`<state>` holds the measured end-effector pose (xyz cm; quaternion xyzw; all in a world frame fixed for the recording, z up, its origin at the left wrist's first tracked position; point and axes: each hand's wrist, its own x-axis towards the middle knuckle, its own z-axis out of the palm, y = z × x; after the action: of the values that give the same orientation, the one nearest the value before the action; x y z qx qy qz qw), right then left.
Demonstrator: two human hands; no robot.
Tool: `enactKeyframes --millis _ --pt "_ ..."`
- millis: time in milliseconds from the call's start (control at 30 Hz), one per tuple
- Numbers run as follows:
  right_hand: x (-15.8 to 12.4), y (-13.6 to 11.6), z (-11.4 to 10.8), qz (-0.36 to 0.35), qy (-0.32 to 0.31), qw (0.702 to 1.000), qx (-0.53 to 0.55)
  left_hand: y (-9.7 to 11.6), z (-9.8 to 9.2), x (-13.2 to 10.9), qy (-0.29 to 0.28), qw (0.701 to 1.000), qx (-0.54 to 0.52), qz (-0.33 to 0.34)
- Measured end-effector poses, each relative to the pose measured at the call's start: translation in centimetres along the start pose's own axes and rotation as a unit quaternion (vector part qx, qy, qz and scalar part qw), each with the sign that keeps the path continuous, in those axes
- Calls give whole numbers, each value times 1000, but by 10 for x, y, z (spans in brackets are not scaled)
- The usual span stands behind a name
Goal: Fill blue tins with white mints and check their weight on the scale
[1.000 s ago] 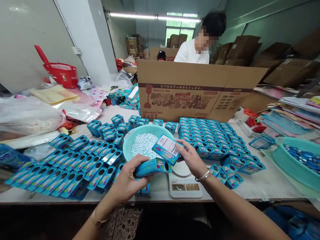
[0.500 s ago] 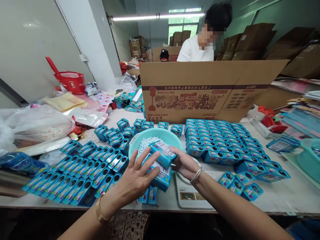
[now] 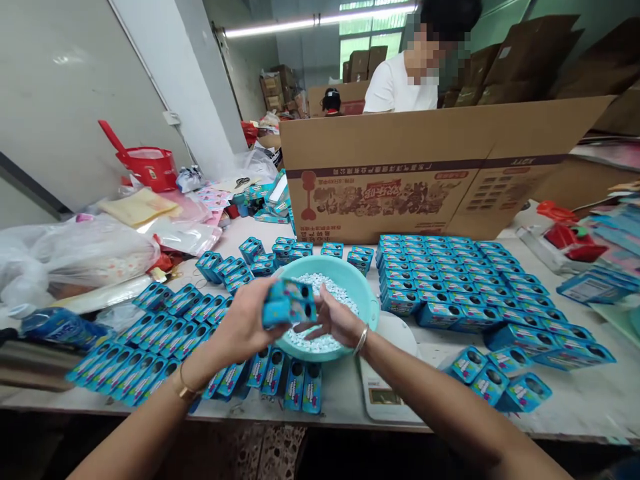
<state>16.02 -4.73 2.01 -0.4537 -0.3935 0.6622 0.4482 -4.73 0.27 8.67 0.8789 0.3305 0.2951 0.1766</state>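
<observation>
My left hand (image 3: 244, 321) is wrapped round two small blue printed boxes (image 3: 289, 304), held together above the bowl with their dark round openings turned to the right. Close to those openings, my right hand (image 3: 341, 321) is over the bowl with its fingers apart and nothing visible in them; whether the fingertips touch the contents I cannot tell. The turquoise bowl (image 3: 369, 303) contains many small pale pellets (image 3: 320, 285). Several similar blue boxes (image 3: 303, 390) stand just in front of it. Under my right wrist is a white kitchen scale (image 3: 395, 343).
Rows of blue boxes fill the left (image 3: 145, 347) and right (image 3: 430, 273) of the table. A large cardboard carton (image 3: 390, 167) stands behind the bowl, with a person in a white shirt (image 3: 400, 83) beyond. Plastic bags (image 3: 75, 250) and a bottle (image 3: 63, 327) lie left.
The two boxes, earlier between both hands, are now in my left hand alone, turned so their openings face right. My right hand has let go and moved lower over the pellets.
</observation>
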Motion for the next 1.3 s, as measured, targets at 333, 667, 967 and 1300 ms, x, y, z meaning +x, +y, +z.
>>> enactKeyframes --millis 333,667,967,1300 --pt "94 43 -27 -250 -306 523 -755 -37 34 47 160 793 -455 -372" --pt "121 22 -47 -152 -41 665 -730 -42 49 48 -14 960 -62 -272" --pt "97 38 -91 11 358 804 -475 -13 95 70 -246 905 319 -140" --pt "126 74 -76 41 584 799 -138 -35 132 80 -262 893 297 -215"
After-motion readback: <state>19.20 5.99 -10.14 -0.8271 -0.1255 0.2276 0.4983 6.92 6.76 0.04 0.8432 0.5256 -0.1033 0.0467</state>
